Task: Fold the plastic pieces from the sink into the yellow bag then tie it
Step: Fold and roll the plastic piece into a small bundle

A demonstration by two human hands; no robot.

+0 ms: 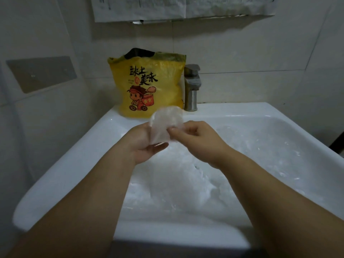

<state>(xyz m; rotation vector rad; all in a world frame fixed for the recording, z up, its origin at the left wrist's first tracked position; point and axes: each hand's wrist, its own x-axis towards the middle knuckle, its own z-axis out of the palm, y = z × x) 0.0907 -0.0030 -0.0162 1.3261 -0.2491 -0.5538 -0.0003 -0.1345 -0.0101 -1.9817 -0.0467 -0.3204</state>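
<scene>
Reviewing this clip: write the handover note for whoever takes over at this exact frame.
Hands: the left hand holds the clear plastic piece from below, and the right hand pinches its near edge. Both are above the sink.
Things: the yellow bag stands on the sink's back rim, left of the faucet, mouth open. A heap of loose plastic lies in the basin.
Done: the bag looks partly filled.
Left: fold this piece, bag it, clear the basin, tie the bag.
</scene>
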